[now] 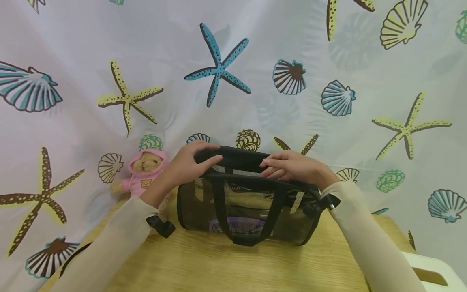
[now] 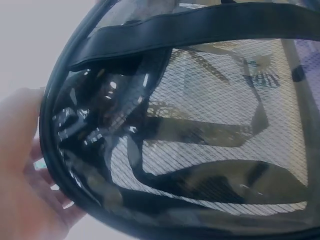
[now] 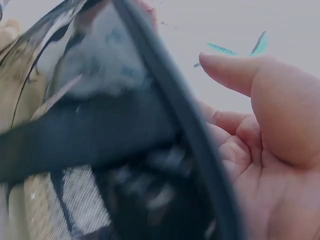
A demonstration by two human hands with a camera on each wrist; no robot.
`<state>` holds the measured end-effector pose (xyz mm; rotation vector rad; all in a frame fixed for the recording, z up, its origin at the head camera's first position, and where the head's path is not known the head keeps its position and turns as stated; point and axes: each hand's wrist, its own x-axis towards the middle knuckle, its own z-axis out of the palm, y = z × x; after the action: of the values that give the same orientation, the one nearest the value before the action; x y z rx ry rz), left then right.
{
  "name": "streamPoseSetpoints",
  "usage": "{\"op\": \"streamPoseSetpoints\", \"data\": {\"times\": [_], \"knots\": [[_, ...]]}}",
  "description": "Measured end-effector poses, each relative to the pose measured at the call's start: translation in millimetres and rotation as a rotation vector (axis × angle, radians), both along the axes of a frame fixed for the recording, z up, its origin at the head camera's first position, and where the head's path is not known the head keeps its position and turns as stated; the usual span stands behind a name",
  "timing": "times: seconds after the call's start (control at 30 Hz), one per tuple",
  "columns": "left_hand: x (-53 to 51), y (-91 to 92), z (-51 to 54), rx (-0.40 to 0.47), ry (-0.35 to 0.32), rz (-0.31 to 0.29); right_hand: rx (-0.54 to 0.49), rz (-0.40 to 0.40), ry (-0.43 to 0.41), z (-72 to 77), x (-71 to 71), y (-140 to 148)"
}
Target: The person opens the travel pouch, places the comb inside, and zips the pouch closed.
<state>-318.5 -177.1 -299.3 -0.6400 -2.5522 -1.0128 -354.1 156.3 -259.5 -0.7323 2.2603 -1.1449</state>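
A see-through bag (image 1: 292,227) with black trim, mesh panels and a black carrying strap (image 1: 219,202) stands upright on the table, its top open. Through its front wall shows a purple comb-like thing (image 1: 237,224). My left hand (image 1: 189,160) is at the left end of the opening, fingers reaching over the back rim, thumb apart from them. Over the right end of the opening is my right hand (image 1: 299,166), its fingers loosely bent and nothing seen in them. The right wrist view has its thumb (image 3: 230,72) straight, beside the bag's black edge.
A teddy bear in a pink hoodie (image 1: 140,182) sits left of the bag, partly behind my left arm. The wooden table (image 1: 204,267) extends in front. A patterned curtain (image 1: 255,24) hangs close behind. A white container (image 1: 438,265) is at the lower right.
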Motion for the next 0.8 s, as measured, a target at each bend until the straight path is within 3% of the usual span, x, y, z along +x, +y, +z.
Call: {"op": "streamPoseSetpoints", "data": {"times": [0.17, 0.43, 0.67, 0.8], "knots": [[8.9, -11.9, -18.0, 0.167, 0.068, 0.051, -0.041, 0.061, 0.056, 12.4, 8.9, -14], [30.8, -31.9, -51.9, 0.255, 0.186, 0.128, -0.080, 0.146, 0.148, 17.6, 17.6, -62], [37.2, -39.6, -78.4, 0.260, 0.092, 0.131, -0.061, 0.135, 0.159, 13.1, 14.1, -91], [37.0, -41.8, -87.7, 0.302, 0.094, 0.123, -0.047, 0.089, 0.148, 9.6, 10.3, -104]]}}
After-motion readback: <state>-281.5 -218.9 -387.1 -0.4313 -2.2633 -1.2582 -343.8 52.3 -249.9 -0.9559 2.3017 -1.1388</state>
